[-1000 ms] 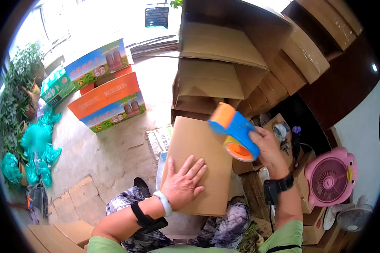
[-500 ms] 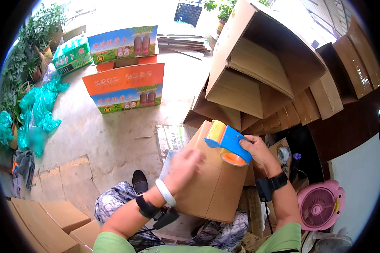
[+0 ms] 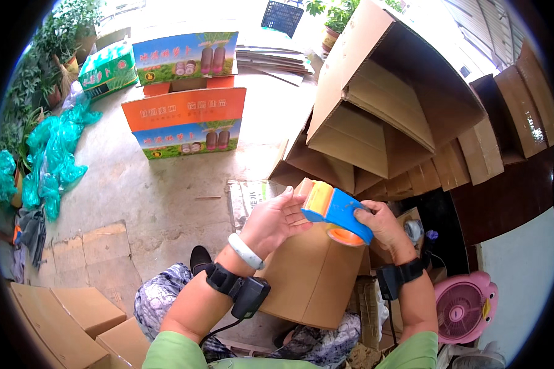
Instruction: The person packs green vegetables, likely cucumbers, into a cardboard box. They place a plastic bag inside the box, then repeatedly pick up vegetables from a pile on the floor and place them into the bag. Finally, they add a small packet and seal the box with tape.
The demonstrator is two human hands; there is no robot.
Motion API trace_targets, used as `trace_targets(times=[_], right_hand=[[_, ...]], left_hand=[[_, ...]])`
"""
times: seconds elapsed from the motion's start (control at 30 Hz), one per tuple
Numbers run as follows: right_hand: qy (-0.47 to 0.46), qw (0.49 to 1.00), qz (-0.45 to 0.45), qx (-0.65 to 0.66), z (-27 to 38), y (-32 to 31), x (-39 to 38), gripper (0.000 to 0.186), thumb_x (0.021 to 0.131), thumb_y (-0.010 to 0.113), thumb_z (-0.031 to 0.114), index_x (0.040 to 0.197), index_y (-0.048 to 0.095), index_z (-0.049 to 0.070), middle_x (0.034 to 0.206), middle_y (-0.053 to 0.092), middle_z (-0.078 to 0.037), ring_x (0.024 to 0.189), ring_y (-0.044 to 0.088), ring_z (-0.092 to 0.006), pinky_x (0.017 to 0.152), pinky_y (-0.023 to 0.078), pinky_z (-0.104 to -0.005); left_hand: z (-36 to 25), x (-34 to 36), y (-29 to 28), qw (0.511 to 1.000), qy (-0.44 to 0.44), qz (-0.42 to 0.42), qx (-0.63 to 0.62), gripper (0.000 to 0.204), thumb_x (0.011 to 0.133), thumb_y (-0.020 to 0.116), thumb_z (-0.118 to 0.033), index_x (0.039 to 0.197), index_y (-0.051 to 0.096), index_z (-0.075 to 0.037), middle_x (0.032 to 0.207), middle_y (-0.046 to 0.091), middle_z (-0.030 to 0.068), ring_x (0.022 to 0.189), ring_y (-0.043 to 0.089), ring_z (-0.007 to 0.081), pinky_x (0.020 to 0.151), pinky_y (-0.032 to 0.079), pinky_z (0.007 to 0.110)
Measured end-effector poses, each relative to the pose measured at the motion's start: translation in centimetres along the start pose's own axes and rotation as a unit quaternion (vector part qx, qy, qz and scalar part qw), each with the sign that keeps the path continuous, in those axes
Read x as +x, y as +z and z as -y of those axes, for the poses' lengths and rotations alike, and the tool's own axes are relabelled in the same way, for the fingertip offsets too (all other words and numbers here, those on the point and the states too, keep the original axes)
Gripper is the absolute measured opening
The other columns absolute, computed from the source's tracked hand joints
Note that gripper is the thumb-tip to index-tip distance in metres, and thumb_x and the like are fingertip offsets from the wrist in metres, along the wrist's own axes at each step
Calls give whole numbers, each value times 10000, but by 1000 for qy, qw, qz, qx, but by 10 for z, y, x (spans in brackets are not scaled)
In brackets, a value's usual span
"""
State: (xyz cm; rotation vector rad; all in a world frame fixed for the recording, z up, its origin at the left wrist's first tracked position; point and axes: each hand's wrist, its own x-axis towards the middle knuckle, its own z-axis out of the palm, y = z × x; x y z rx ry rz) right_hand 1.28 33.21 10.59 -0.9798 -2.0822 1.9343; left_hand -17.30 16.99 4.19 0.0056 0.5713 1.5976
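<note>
A cardboard box (image 3: 317, 280) stands between my knees, its plain brown side turned up toward me. Above its far end, my right hand (image 3: 381, 224) grips a blue tape dispenser (image 3: 341, 209) with a yellow roller and an orange tape core. My left hand (image 3: 274, 222) is just left of the dispenser's front, palm facing it, fingers spread and holding nothing. The fingertips come close to the dispenser and the box's far edge; whether they touch cannot be made out.
Large open cartons (image 3: 375, 117) are stacked at the right. A printed orange and blue box (image 3: 188, 123) stands ahead on the floor. Green plastic bags (image 3: 55, 154) lie at left, folded cartons (image 3: 74, 326) at lower left. A pink fan (image 3: 465, 307) is at lower right.
My left hand, blurred and over the box before, has turned palm toward the dispenser and opened, moving slightly up. My right hand with the dispenser has shifted a little to the right.
</note>
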Motion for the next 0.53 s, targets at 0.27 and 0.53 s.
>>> trace_targets(times=[0.27, 0.53], right_hand=[[19, 998, -5, -66, 14, 9, 3, 347, 778, 684, 308, 928, 630, 0, 805, 619, -11, 678, 548, -56, 644, 458, -208], [65, 991, -9, -114, 29, 19, 15, 416, 750, 711, 331, 939, 632, -30, 797, 632, -55, 699, 582, -87, 656, 476, -225]], left_hand=[[16, 22, 3, 982, 121, -102, 106, 160, 872, 578, -180, 913, 544, -29, 871, 621, 75, 714, 610, 145, 603, 503, 286], [9, 26, -8, 937, 217, -158, 224, 193, 828, 637, -170, 843, 539, -4, 740, 604, 69, 648, 607, 123, 477, 491, 222]])
